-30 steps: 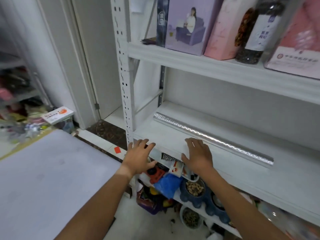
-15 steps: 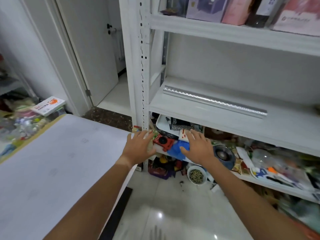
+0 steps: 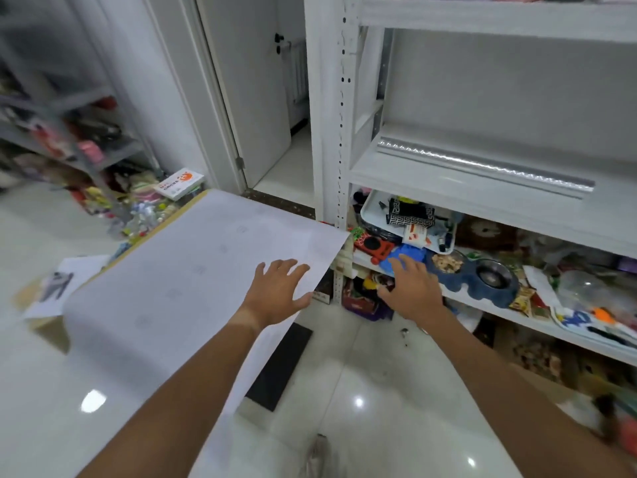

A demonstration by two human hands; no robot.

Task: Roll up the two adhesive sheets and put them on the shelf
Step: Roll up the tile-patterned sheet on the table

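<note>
White shelf (image 3: 482, 188) bears one silver roll (image 3: 482, 165); both hands' grips spread, left hand (image 3: 279, 288) over flat sheet (image 3: 193, 270).

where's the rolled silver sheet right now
In the head view the silver roll lies on the white shelf at upper right, above the cluttered lower shelf, well beyond both open hands.

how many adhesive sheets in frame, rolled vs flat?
2. One silver roll lies on the white shelf; one flat sheet is spread under the left hand. Others could be hidden.
</note>
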